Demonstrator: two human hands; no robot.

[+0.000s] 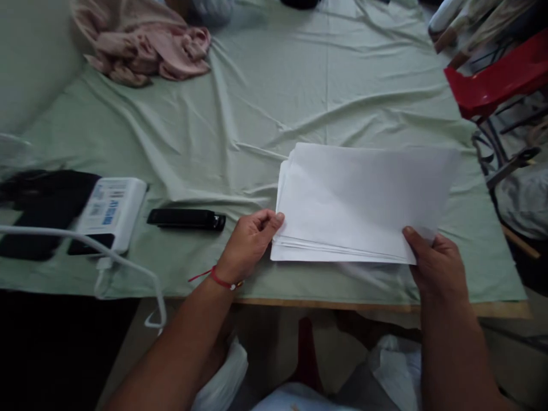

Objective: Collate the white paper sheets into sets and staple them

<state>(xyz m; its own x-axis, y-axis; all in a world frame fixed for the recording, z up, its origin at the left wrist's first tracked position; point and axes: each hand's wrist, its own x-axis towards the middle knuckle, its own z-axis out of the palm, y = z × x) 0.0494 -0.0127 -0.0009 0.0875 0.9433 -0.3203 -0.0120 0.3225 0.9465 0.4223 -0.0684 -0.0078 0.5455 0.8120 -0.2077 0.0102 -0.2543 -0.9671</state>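
Several white sheets of paper form a loose stack over the near right part of the table, their left and lower edges not lined up. My left hand pinches the stack at its left edge, thumb on top. At the lower right corner my right hand grips the sheets, with its thumb on the upper face and the other fingers mostly hidden beneath. A black stapler lies on the cloth to the left of my left hand, not touching it.
A pale green cloth with wrinkles covers the table. Left are a white power bank-like box, a white cable and black items. A pink cloth lies crumpled at the back. Beyond the right edge stands a red chair.
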